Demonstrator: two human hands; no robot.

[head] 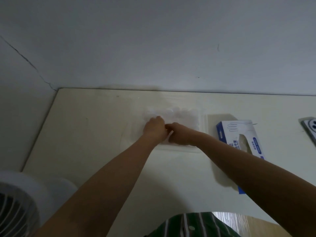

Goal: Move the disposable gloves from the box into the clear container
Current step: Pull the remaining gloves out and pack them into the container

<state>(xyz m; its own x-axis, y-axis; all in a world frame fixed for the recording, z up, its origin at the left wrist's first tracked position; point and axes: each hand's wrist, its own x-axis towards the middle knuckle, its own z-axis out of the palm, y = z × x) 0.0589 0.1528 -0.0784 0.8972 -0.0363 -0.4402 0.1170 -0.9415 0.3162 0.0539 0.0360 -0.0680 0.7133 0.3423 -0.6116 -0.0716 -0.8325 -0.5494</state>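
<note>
You have two hands in view, and they meet knuckle to knuckle over the middle of the desk (85, 134). Your left grip (154, 128) and your right grip (179, 135) both show curled fingers with the backs of the hands turned up. The fingertips are hidden underneath, so I cannot tell whether either grip pinches anything or only presses down. A pale sliver shows between the two hands, but it is too faint to name.

There is one clear container (203, 130) right under your hands. Its walls are nearly lost against the pale desk, and only the right side and near edge read clearly. The gloves (181, 115) lie inside it as one cloudy, translucent heap at the far side, just beyond your knuckles. Single gloves cannot be counted.

One box (227, 132), blue and white with a hand outline printed on top, lies to the right of the container, near it but apart. Your right forearm crosses its near end and hides part of it. More film shows through its oval opening. A flat clear piece (212, 118) sticks out from under its far end, and I cannot tell what it is.

One phone (310, 130) is cut off by the right edge. One white fan (17, 202) is cut off at lower left. Your striped shirt (188, 224) fills the bottom edge.
</note>
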